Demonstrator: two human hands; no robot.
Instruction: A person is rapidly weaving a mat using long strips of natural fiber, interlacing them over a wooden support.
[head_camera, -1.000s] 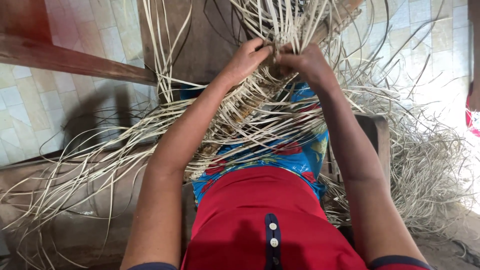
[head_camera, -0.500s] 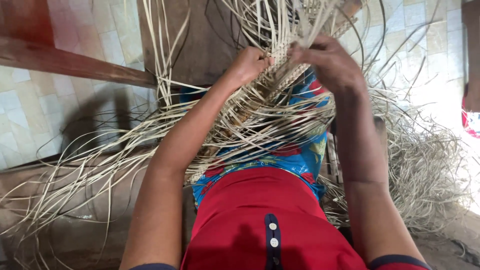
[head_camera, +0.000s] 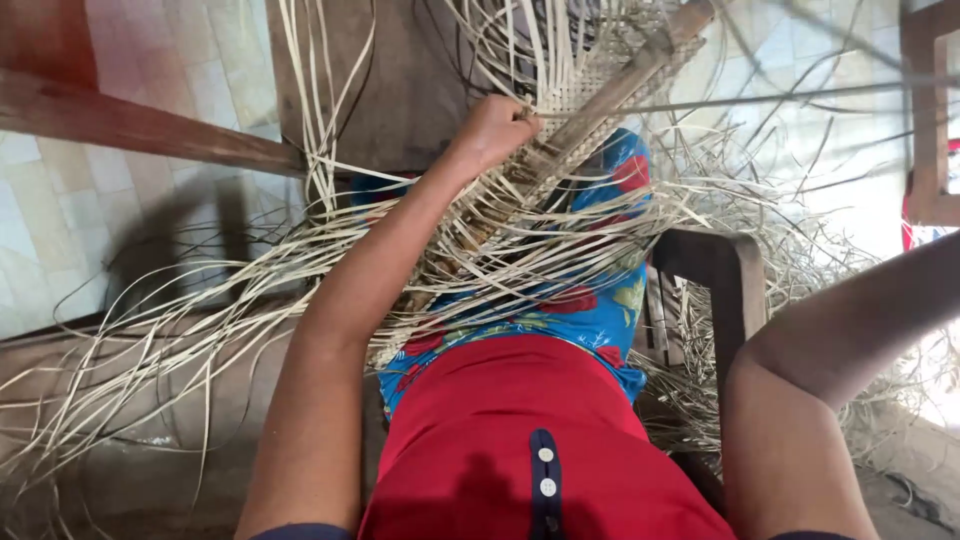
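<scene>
Left hand (head_camera: 497, 128) closed on cane strips (head_camera: 560, 75) atop lap-held woven panel (head_camera: 520, 190); right hand now drawn out of frame, pulling a strand (head_camera: 720, 100) taut.

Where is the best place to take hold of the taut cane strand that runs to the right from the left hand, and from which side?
Probably grip the strand just right of the left hand, where it runs free above the woven panel. Come from above: it lies nearly level, and loose cane crowds beneath it.
</scene>
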